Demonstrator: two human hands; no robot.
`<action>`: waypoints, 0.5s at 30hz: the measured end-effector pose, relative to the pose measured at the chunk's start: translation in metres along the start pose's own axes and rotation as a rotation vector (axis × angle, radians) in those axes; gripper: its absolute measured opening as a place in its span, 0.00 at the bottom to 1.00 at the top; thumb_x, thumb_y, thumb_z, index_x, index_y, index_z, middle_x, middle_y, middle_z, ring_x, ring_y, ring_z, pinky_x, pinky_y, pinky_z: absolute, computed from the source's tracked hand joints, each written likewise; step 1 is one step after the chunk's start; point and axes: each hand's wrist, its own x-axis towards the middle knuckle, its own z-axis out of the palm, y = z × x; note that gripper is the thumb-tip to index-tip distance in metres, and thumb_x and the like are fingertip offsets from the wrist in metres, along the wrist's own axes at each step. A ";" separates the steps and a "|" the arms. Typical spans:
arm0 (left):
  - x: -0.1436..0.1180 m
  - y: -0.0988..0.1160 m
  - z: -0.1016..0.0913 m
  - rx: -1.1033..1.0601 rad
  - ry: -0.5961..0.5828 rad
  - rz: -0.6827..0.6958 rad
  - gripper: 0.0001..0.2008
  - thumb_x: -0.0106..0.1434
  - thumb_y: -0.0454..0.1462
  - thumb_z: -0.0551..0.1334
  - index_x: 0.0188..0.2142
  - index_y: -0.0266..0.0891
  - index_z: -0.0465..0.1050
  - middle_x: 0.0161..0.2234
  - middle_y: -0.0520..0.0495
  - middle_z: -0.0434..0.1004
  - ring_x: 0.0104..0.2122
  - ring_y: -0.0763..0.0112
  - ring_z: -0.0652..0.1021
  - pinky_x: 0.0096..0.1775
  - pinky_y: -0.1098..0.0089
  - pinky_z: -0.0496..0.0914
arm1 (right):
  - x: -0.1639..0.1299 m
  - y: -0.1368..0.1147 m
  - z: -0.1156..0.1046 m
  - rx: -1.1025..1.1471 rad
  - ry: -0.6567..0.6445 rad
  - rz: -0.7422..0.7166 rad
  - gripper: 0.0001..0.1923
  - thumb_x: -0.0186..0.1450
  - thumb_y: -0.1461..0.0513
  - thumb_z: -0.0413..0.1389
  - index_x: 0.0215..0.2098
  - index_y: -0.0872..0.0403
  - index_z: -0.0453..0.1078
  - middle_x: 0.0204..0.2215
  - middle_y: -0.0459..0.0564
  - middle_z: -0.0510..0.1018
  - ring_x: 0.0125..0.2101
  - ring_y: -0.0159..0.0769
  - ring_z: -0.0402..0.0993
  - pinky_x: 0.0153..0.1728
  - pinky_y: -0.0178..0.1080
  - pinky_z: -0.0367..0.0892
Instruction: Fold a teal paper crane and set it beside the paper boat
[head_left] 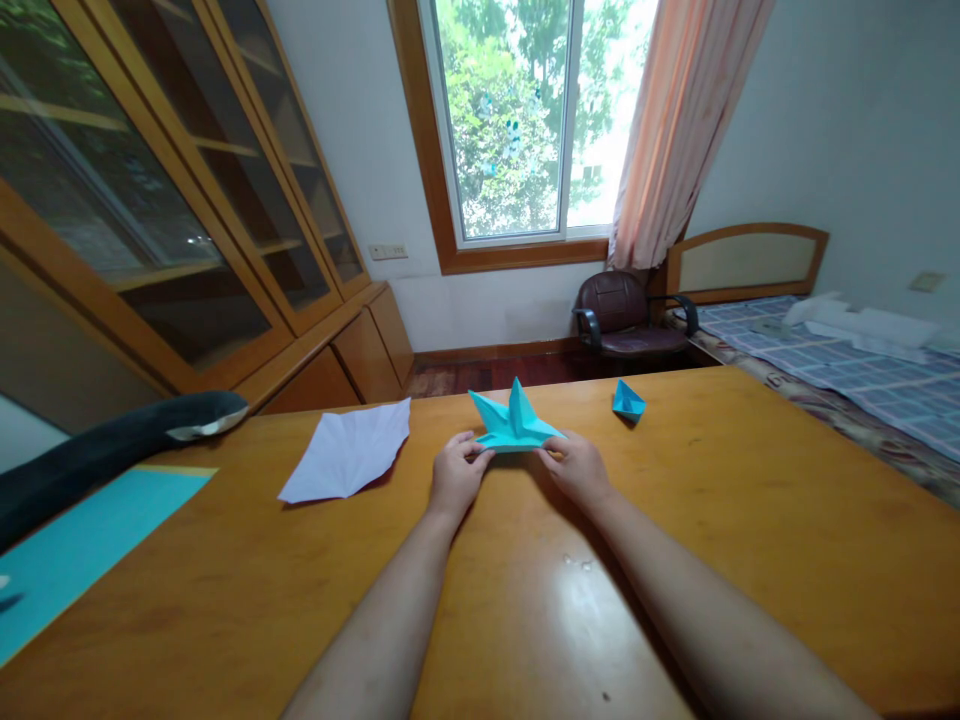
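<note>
A turquoise folded paper (517,425) with several pointed flaps is held between my two hands near the far side of the table. My left hand (456,474) pinches its left lower corner between thumb and fingers. At the right lower corner, my right hand (576,468) has the same kind of pinch. Two flaps stick up, one at the middle and one at the left. Whether the paper rests on the tabletop or hangs just above it, I cannot tell.
The wooden table (705,560) bears a creased white paper (349,452) on the left and a small blue folded paper (628,401) on the right. Farther left lie a turquoise sheet (97,540) and a dark plush-like object (112,445). Beyond stands an office chair (626,315).
</note>
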 end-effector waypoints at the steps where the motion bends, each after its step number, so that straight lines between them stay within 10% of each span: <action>1: 0.000 0.000 0.000 0.002 0.003 -0.002 0.05 0.53 0.38 0.67 0.27 0.39 0.79 0.45 0.42 0.78 0.44 0.61 0.77 0.49 0.61 0.70 | 0.000 0.000 0.000 -0.008 0.006 0.003 0.12 0.63 0.56 0.54 0.28 0.51 0.77 0.27 0.49 0.77 0.27 0.33 0.70 0.28 0.33 0.57; 15: -0.002 0.010 -0.004 -0.015 0.005 0.102 0.06 0.56 0.39 0.65 0.25 0.39 0.77 0.33 0.47 0.80 0.35 0.66 0.78 0.41 0.67 0.71 | 0.001 -0.002 -0.002 -0.161 0.056 -0.049 0.15 0.64 0.56 0.53 0.23 0.52 0.73 0.21 0.48 0.74 0.23 0.32 0.66 0.25 0.34 0.50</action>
